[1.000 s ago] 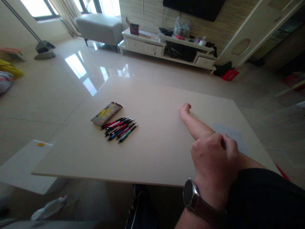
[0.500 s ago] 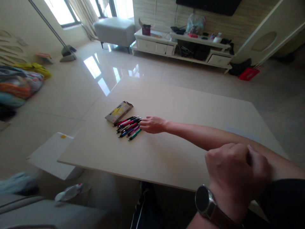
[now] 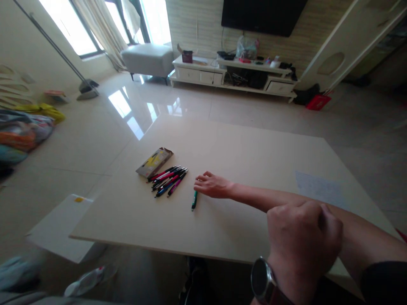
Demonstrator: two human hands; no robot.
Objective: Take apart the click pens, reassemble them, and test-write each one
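Green pen (image 3: 194, 201), long axis roughly near-to-far

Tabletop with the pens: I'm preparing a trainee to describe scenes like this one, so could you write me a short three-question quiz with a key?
1. Multiple choice: which pen is at the fingertips of the right hand?
A) an orange one
B) a green-and-black one
C) a yellow one

2. True or false: the box lies beside the pen pile.

3. Fill in the blank: on the wrist of the left hand there is a ____.

Key: 1: B, the green-and-black pen. 2: True. 3: watch.
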